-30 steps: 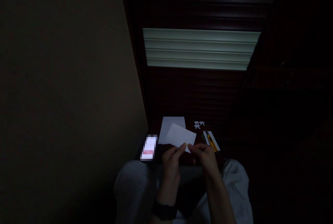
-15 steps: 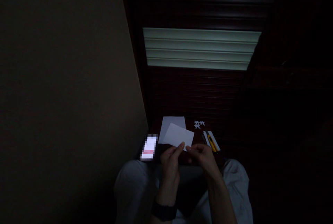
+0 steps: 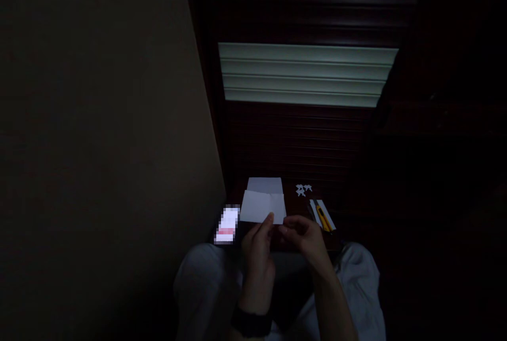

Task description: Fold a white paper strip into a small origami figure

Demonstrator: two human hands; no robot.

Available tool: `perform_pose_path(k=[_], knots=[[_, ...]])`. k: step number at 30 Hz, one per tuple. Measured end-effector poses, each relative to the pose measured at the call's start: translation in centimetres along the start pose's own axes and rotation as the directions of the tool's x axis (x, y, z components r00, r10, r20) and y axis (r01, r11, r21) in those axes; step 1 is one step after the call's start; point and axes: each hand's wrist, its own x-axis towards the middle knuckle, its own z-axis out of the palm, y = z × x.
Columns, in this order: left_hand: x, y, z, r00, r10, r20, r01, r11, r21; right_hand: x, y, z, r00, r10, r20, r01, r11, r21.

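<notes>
A small white sheet of paper (image 3: 259, 207) is held up over the table, a faint crease running near its right side. My left hand (image 3: 259, 240) grips its lower edge, thumb on top and fingers underneath. At the lower right corner, my right hand (image 3: 303, 233) is closed, with thumb and forefinger at the paper's edge. Behind it lies a larger white sheet (image 3: 264, 184), partly covered by the held one.
A lit phone (image 3: 227, 224), its screen blurred, lies at the left. Several small folded white paper pieces (image 3: 303, 189) sit at the back right. Nearer, a yellow utility knife (image 3: 323, 218) rests on a white strip (image 3: 328, 215). A wall (image 3: 119, 119) rises on the left.
The held sheet has turned and shifted left, so its lower edge now lies nearly level. My right hand has moved slightly left and up along its corner.
</notes>
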Motion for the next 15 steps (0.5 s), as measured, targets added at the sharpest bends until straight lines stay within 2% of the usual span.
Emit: perform_pose_path(k=[5,9,15], knots=[[-0.3,0.0,0.6,1.000,-0.028,0.002,0.028,0.992,-0.123,0.4,0.5,0.5,0.996,-0.072,-0.049,0.068,0.994,-0.081],[-0.5,-0.1,0.9,1.000,-0.021,0.000,0.021,0.995,-0.094,0.6,0.5,0.6,0.981,-0.166,-0.098,0.142,0.966,-0.218],[-1.0,0.2,1.5,0.999,-0.021,-0.024,0.019,0.996,-0.084,0.5,0.8,1.2,0.956,-0.250,-0.155,0.209,0.949,-0.237]])
